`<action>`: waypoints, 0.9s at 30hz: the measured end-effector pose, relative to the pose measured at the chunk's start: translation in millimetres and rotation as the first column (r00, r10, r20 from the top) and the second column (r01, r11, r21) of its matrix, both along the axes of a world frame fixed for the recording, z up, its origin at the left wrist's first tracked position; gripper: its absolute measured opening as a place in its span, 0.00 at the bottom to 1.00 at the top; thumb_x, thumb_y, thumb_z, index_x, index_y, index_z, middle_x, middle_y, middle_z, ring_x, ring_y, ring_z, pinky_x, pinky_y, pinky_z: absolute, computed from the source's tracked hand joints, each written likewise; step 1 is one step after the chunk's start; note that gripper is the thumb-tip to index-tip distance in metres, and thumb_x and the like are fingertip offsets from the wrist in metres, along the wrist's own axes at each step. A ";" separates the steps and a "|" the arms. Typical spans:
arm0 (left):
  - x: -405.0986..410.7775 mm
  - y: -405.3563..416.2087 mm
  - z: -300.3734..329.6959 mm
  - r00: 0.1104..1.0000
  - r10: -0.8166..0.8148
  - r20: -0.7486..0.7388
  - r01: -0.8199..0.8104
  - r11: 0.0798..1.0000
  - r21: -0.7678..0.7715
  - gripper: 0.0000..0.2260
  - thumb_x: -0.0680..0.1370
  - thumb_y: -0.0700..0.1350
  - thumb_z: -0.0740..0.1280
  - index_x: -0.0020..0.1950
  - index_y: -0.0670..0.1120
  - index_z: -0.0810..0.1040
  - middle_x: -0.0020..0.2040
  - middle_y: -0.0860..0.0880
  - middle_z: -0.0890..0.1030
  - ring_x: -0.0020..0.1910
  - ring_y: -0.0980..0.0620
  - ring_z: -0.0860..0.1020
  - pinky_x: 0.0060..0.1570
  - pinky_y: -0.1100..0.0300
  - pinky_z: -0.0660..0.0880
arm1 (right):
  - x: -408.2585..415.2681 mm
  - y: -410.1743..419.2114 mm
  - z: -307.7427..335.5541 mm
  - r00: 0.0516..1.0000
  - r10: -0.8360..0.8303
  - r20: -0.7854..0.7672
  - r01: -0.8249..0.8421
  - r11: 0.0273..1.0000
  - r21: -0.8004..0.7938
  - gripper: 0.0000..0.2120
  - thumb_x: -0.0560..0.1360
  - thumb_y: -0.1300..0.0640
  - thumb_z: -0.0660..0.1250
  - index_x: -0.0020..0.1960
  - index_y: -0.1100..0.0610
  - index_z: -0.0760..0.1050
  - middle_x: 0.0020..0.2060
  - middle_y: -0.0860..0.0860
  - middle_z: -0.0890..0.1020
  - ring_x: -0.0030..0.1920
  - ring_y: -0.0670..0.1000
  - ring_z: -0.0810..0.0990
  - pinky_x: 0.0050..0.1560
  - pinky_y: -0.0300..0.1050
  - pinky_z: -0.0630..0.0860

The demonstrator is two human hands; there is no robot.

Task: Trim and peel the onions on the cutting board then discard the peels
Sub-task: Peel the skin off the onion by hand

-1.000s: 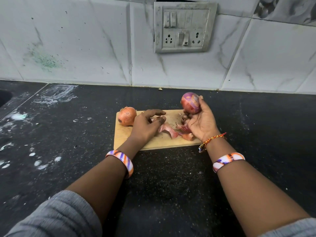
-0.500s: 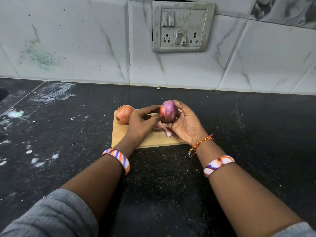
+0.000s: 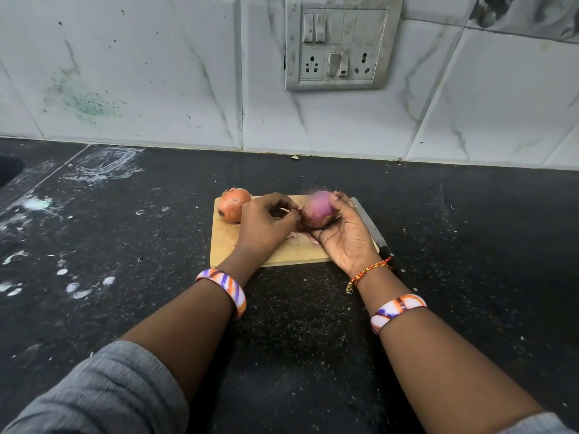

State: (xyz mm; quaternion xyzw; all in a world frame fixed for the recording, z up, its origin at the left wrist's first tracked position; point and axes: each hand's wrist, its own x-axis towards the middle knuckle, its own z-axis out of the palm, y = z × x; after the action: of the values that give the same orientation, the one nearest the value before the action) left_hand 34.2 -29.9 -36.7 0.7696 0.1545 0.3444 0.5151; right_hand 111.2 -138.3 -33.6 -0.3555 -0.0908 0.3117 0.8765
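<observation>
Pale rectangular wooden cutting board (image 3: pixel 225 242): flat on the black speckled stone worktop (image 3: pixel 313 324), long axis running 9 to 3 o'clock, surface matt and lightly scored

Half-peeled purple onion (image 3: pixel 316 208): smooth, glossy, egg-shaped, blurred; held above the board's 2 o'clock area, long axis tilted roughly 7 to 1 o'clock, with papery brownish skin clinging at its 9 o'clock side

Right hand (image 3: pixel 344 233): palm up, fingers and thumb curled round the purple onion, cradling it from 4 o'clock

Left hand (image 3: pixel 266 227): fingers bent inward, tips together, pinching the loose skin at the purple onion's 9 o'clock edge

Unpeeled orange-brown round onion (image 3: pixel 233 204): dry papery skin, wispy root tuft pointing toward 11 o'clock; rests on the board's 10 o'clock corner, just beside the left hand

Pinkish onion peel scraps (image 3: pixel 302 237): thin, curled, lying on the board beneath the two hands

Steel-bladed knife with dark handle (image 3: pixel 369 225): along the board's 3 o'clock edge, long axis 11 to 5 o'clock, handle toward 5 o'clock, partly hidden by the right hand

Orange, purple and white striped bangles, one on each wrist (image 3: pixel 232 286); red-and-yellow thread on the right wrist (image 3: pixel 369 270)
</observation>
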 end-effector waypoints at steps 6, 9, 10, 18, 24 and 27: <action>1.1 4.0 -1.8 1.000 0.017 -0.005 -0.017 0.996 0.088 0.09 0.69 0.30 0.67 0.41 0.43 0.80 0.40 0.49 0.80 0.40 0.51 0.79 0.42 0.66 0.76 | -0.2 -0.5 3.2 0.998 -0.003 -0.062 0.004 1.000 0.016 0.10 0.80 0.52 0.55 0.54 0.54 0.73 0.60 0.60 0.72 0.59 0.61 0.74 0.49 0.58 0.77; 2.1 4.6 -1.3 0.996 0.079 -0.041 -0.073 0.988 0.133 0.10 0.70 0.28 0.65 0.42 0.39 0.82 0.43 0.48 0.78 0.38 0.58 0.75 0.38 0.78 0.70 | -0.4 0.4 4.0 0.989 -0.021 -0.148 0.017 1.000 -0.026 0.24 0.79 0.45 0.53 0.65 0.62 0.66 0.66 0.66 0.68 0.66 0.66 0.69 0.56 0.61 0.73; 2.5 4.7 -1.0 0.993 0.099 -0.059 -0.090 0.987 0.131 0.10 0.70 0.28 0.64 0.42 0.39 0.83 0.44 0.47 0.78 0.38 0.59 0.75 0.37 0.80 0.69 | -0.3 0.3 4.3 0.988 -0.027 -0.152 0.022 0.999 -0.034 0.27 0.79 0.43 0.51 0.68 0.63 0.63 0.67 0.67 0.68 0.66 0.66 0.69 0.58 0.61 0.70; 1.8 1.2 -1.7 0.989 0.116 -0.094 -0.092 0.968 0.232 0.07 0.72 0.39 0.68 0.48 0.42 0.83 0.51 0.44 0.80 0.48 0.48 0.79 0.49 0.61 0.73 | -1.0 -1.6 5.2 0.996 0.012 -0.088 -0.014 1.000 -0.018 0.28 0.77 0.39 0.53 0.62 0.62 0.65 0.58 0.68 0.74 0.56 0.64 0.76 0.50 0.56 0.77; -4.0 -2.4 1.6 0.995 -0.090 -0.034 0.095 0.980 0.176 0.22 0.70 0.47 0.67 0.64 0.48 0.75 0.62 0.48 0.78 0.61 0.54 0.75 0.62 0.63 0.69 | -2.6 2.4 6.6 0.999 -0.002 0.042 0.008 0.990 -0.142 0.19 0.78 0.48 0.57 0.65 0.58 0.63 0.57 0.63 0.74 0.51 0.59 0.80 0.52 0.58 0.76; -3.7 -2.4 1.4 0.994 -0.102 -0.040 0.105 0.990 0.093 0.21 0.72 0.40 0.69 0.65 0.44 0.74 0.58 0.46 0.80 0.52 0.55 0.78 0.54 0.71 0.72 | -6.1 4.9 8.9 0.996 0.035 0.079 -0.019 0.978 -0.206 0.09 0.78 0.55 0.59 0.58 0.56 0.67 0.58 0.60 0.74 0.59 0.60 0.76 0.49 0.57 0.76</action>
State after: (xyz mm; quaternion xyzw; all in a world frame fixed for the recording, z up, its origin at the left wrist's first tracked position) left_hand 30.6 -32.3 -35.3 0.8060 0.1068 0.3109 0.4922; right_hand 105.2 -133.4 -24.7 -0.4552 -0.0989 0.3164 0.8264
